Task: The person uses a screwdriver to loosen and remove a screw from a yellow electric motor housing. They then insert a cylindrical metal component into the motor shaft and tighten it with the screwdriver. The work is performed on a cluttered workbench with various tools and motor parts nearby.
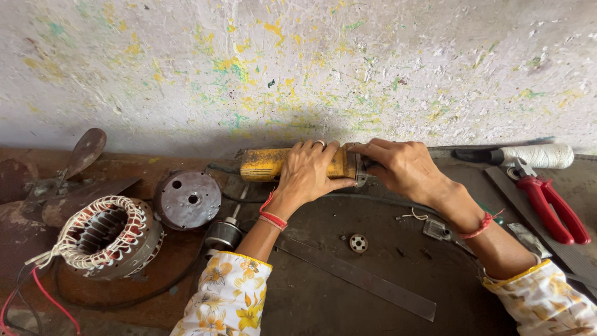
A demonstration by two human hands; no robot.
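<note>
Head view: both hands work on a yellow angle grinder (273,163) lying on the desk (373,261) against the wall. The left hand (309,171) clasps its body; the right hand (401,165) closes on its head end, fingers hiding the fitting. I judge a fitting step at the head; next calls for a steady body. Red pliers (553,208) lie right of the right hand; a wound stator (106,233) lies well left.

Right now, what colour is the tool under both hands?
Yellow, worn and grimy. The power tool shows best in the head view.
</note>
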